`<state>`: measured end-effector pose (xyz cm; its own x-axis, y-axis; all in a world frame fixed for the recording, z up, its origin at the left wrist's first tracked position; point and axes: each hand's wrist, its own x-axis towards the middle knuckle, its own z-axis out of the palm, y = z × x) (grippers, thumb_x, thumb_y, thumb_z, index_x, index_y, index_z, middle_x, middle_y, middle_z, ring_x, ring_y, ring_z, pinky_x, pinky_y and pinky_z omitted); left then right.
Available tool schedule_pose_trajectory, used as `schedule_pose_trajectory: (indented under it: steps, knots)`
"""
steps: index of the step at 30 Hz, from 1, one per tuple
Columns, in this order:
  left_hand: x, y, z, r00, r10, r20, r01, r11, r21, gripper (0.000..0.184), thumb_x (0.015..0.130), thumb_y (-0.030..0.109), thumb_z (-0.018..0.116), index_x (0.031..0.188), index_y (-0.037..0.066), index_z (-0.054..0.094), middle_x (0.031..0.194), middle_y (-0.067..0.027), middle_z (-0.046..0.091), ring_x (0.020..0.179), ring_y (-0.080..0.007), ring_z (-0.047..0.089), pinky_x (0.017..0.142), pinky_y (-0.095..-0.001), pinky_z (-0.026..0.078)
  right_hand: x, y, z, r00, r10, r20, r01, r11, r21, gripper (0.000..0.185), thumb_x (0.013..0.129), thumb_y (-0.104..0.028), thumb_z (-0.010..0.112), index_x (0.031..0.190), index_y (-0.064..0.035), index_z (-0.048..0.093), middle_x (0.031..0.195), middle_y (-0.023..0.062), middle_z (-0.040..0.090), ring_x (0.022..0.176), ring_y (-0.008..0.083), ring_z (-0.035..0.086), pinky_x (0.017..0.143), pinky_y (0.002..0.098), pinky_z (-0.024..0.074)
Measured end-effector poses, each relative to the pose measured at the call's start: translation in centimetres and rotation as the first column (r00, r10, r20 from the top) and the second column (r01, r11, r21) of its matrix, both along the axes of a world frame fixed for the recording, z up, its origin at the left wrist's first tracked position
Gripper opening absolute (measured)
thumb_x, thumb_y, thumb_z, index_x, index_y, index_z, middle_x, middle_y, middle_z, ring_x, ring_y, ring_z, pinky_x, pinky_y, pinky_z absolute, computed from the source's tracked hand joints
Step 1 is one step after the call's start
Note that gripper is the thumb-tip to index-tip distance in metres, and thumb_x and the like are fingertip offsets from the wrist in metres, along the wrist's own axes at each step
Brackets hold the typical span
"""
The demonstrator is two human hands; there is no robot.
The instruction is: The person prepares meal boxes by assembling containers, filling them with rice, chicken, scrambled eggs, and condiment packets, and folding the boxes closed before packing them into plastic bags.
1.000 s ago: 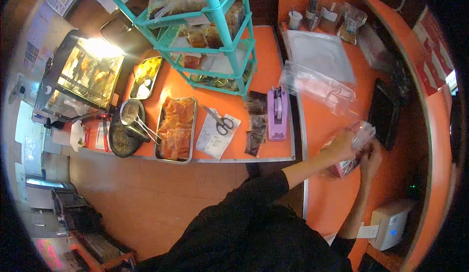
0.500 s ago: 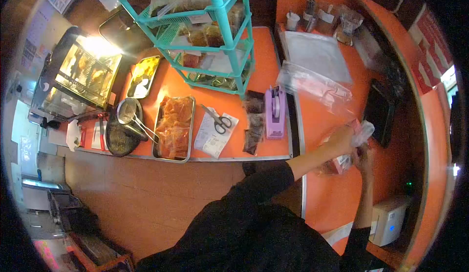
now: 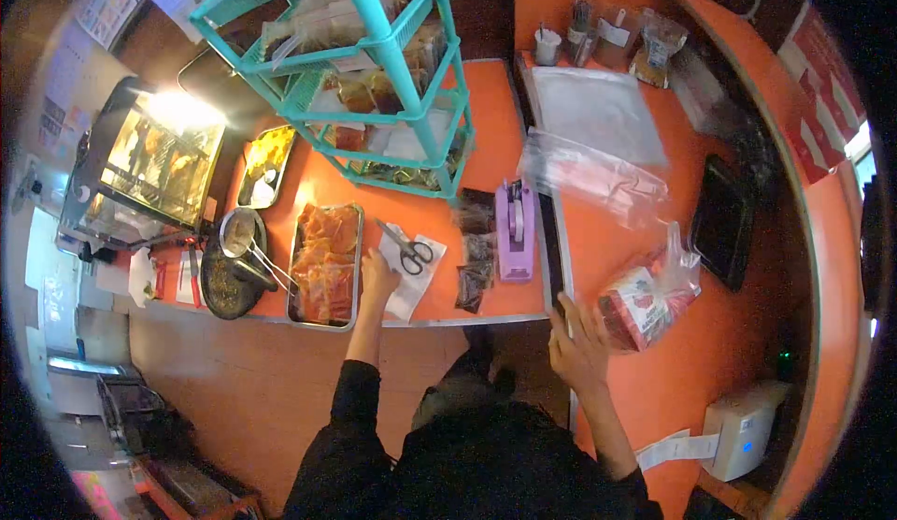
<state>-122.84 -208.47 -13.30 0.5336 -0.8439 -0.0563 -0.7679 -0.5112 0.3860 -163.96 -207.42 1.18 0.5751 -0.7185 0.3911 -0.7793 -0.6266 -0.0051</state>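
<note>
My left hand [image 3: 377, 277] is between the metal tray of orange packets [image 3: 323, 263] and the paper sheet [image 3: 411, 286] with scissors [image 3: 411, 250] on it; its fingers are too small and blurred to read. Over the right counter's near edge, my right hand [image 3: 579, 344] has its fingers spread and holds nothing. Just right of it stands a clear plastic bag with a red and white box [image 3: 645, 305] inside, its top gathered upward. A purple tape dispenser [image 3: 516, 230] and dark small packets [image 3: 476, 258] lie between the hands, farther back.
A teal tiered rack [image 3: 434, 137] stands behind. Clear plastic sheets [image 3: 598, 113], a black tray [image 3: 721, 223] and a white device [image 3: 745, 431] are on the right. At left are a stone mortar [image 3: 229, 282], a strainer [image 3: 239, 232] and a lit glass case [image 3: 163, 160].
Both hands have let go of the bagged box, which now stands alone. My left hand has moved far left to the paper and tray; my right hand has moved left to the counter edge.
</note>
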Motion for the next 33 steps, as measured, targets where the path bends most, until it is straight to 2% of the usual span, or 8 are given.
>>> schedule_pose_trajectory:
  steps: [7,13,17,21,24,27,29,33]
  knots:
    - [-0.6,0.0,0.7,0.977,0.019,0.212,-0.075,0.963,0.260,0.084,0.062,0.010,0.074,0.133,0.004,0.030,0.119,-0.0311,0.042,0.104,-0.0459,0.050,0.082,-0.0475,0.046,-6.0,0.5,-6.5,0.973,-0.188,-0.135,0.198,0.978,0.060,0.035,0.086,-0.028,0.054,0.109,-0.0019,0.061,0.117,0.0158,0.059,0.114,0.0281,0.052,0.100,0.0349,0.0357]
    - [7.1,-1.2,-3.9,0.936,-0.351,0.038,0.353,0.931,-0.095,0.008,0.066,0.006,0.059,0.072,0.000,0.058,0.072,-0.0243,0.059,0.067,-0.0407,0.060,0.058,-0.0484,0.047,-9.2,3.1,-6.3,0.893,-0.438,-0.099,0.434,0.899,-0.061,0.027,0.084,-0.024,0.055,0.101,-0.0042,0.061,0.108,0.0138,0.060,0.113,0.0293,0.051,0.098,0.0476,0.0326]
    - [6.2,-3.6,5.5,0.986,-0.154,-0.061,0.148,0.984,-0.097,0.013,0.069,0.013,0.058,0.066,0.001,0.063,0.073,-0.0205,0.063,0.063,-0.0401,0.061,0.057,-0.0487,0.048,-7.0,3.1,-4.0,0.835,-0.546,-0.064,0.550,0.831,0.086,0.027,0.083,-0.022,0.055,0.104,-0.0055,0.057,0.109,0.0138,0.055,0.115,0.0331,0.046,0.096,0.0553,0.0308]
    - [8.1,-6.4,13.0,0.977,-0.164,0.134,0.090,0.895,0.438,0.022,0.063,0.012,0.062,0.083,0.004,0.068,0.081,-0.0161,0.067,0.077,-0.0359,0.064,0.067,-0.0461,0.050,-4.5,3.0,-3.0,0.787,-0.613,0.072,0.577,0.772,0.265,0.027,0.082,-0.016,0.056,0.104,-0.0019,0.055,0.109,0.0172,0.053,0.108,0.0378,0.047,0.096,0.0535,0.0325]
    - [-1.1,-7.3,22.7,0.990,-0.140,0.020,0.118,0.892,0.436,0.025,0.063,0.009,0.066,0.085,-0.001,0.066,0.090,-0.0243,0.065,0.083,-0.0302,0.065,0.070,-0.0379,0.052,-5.1,1.5,-4.7,0.757,-0.562,0.332,0.400,0.802,0.444,0.029,0.085,-0.021,0.050,0.108,-0.0024,0.056,0.115,0.0163,0.053,0.112,0.0358,0.044,0.099,0.0513,0.0284]
    - [-9.8,-7.3,24.8,0.546,-0.728,-0.413,0.741,0.650,-0.166,0.038,0.065,-0.006,0.054,0.100,0.005,0.067,0.102,-0.0151,0.060,0.097,-0.0266,0.058,0.083,-0.0329,0.047,-5.7,-2.1,-4.6,0.816,-0.473,0.332,0.326,0.852,0.410,0.045,0.092,-0.024,0.044,0.131,-0.0002,0.042,0.134,0.0222,0.041,0.125,0.0386,0.036,0.109,0.0445,0.0222]
    - [-17.9,-8.4,22.7,0.198,-0.822,-0.533,0.650,0.518,-0.557,0.048,0.071,-0.007,0.055,0.117,0.009,0.059,0.112,-0.0068,0.053,0.103,-0.0223,0.052,0.084,-0.0315,0.046,-7.5,-4.3,-7.2,0.751,-0.509,0.422,0.303,0.832,0.464,0.048,0.095,-0.026,0.040,0.135,-0.0003,0.037,0.138,0.0213,0.037,0.128,0.0365,0.034,0.110,0.0420,0.0205]
    - [-29.7,-9.0,12.8,0.167,-0.818,-0.550,0.622,0.520,-0.585,0.054,0.070,-0.002,0.064,0.122,0.008,0.053,0.123,-0.0119,0.046,0.111,-0.0289,0.050,0.091,-0.0368,0.044,-8.7,-5.4,-5.9,0.568,-0.558,0.604,0.182,0.801,0.570,0.049,0.097,-0.028,0.035,0.136,0.0010,0.035,0.141,0.0193,0.036,0.130,0.0315,0.033,0.110,0.0384,0.0198]
